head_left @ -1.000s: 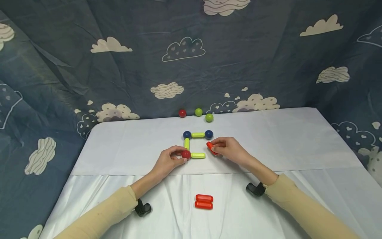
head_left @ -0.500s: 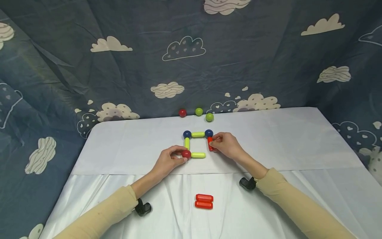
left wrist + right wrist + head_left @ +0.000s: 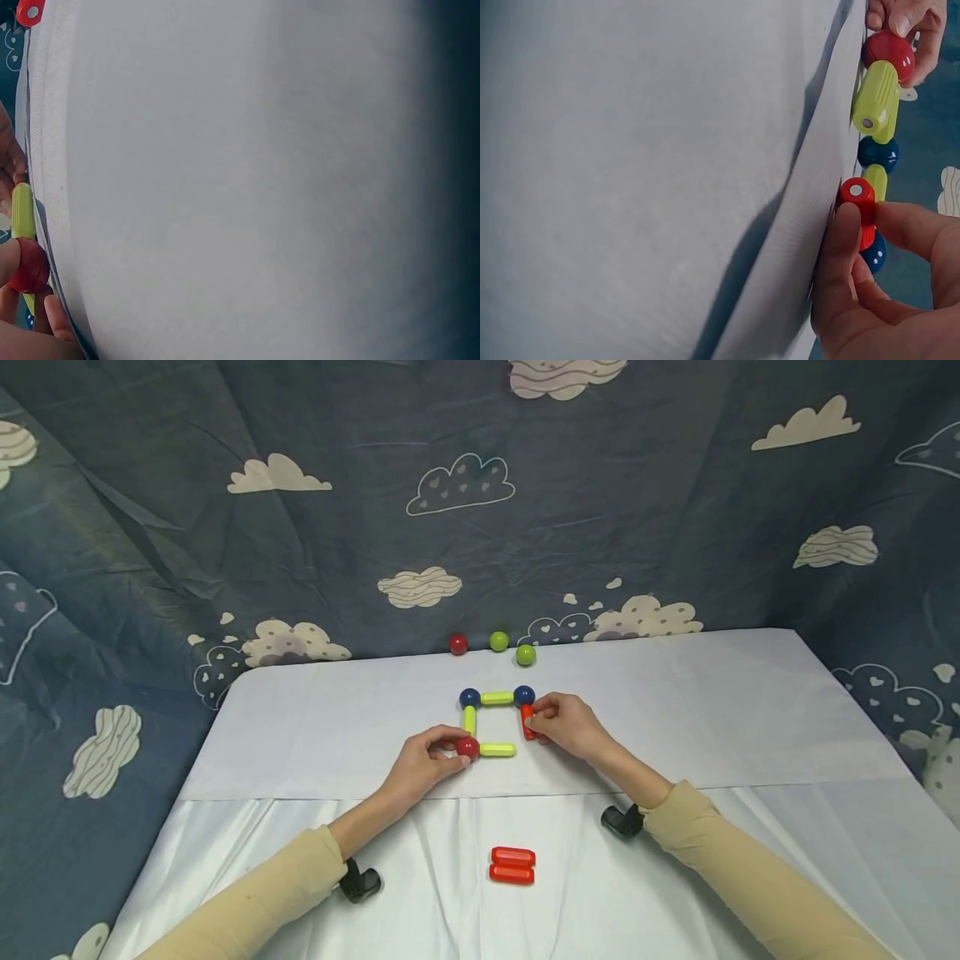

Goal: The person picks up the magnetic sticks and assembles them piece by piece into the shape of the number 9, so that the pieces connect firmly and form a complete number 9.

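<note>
My left hand (image 3: 429, 765) pinches a red ball (image 3: 468, 747) between thumb and fingers. From that ball one yellow-green rod (image 3: 497, 750) points right, and another (image 3: 469, 720) runs back to a blue ball (image 3: 470, 697). A third yellow-green rod (image 3: 497, 698) links it to a second blue ball (image 3: 524, 696). My right hand (image 3: 568, 725) pinches a red rod (image 3: 859, 201) between thumb and finger. The red rod's far end meets the second blue ball; its near end, with a silvery disc, is free and apart from the right-pointing yellow-green rod.
Two red rods (image 3: 512, 866) lie side by side near the front of the white-covered table (image 3: 675, 710). At the back edge sit a red ball (image 3: 458, 645) and two green balls (image 3: 498, 641). A dark cloud-print cloth (image 3: 337, 543) hangs behind the table.
My right hand has moved slightly back, turning the tilted red rod in line below the right blue ball and bringing it against that ball. My left hand has stayed on the red ball.
</note>
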The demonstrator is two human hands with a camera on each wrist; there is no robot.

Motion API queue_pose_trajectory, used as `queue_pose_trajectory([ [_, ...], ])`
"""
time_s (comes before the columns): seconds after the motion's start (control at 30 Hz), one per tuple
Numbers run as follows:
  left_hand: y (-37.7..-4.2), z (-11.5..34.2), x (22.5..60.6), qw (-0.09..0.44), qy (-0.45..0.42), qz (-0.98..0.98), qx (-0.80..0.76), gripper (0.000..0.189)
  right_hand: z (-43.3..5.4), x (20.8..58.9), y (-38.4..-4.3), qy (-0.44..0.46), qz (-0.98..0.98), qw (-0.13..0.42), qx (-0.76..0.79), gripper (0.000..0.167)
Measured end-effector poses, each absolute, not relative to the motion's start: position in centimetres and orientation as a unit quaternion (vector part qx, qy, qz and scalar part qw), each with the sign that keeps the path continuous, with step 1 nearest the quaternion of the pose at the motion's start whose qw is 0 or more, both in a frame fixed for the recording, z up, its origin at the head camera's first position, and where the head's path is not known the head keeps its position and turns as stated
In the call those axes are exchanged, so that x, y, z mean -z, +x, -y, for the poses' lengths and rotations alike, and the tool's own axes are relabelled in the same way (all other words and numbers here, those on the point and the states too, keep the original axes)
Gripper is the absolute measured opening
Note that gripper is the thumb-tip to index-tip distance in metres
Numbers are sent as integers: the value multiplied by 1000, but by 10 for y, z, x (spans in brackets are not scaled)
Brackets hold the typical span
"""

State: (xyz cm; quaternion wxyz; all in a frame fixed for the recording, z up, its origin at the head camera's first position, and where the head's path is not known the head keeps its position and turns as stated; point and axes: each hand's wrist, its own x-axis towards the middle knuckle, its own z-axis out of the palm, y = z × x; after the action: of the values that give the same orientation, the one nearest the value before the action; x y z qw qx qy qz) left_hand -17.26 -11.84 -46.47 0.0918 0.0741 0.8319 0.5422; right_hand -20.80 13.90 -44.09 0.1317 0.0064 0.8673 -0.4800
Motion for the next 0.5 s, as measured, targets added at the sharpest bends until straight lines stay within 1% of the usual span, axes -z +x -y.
queue_pose_trajectory([
  [0.5, -173, 118, 467, 91, 77, -830, -545, 34, -144, 442, -211, 0, -860, 136, 491, 32],
])
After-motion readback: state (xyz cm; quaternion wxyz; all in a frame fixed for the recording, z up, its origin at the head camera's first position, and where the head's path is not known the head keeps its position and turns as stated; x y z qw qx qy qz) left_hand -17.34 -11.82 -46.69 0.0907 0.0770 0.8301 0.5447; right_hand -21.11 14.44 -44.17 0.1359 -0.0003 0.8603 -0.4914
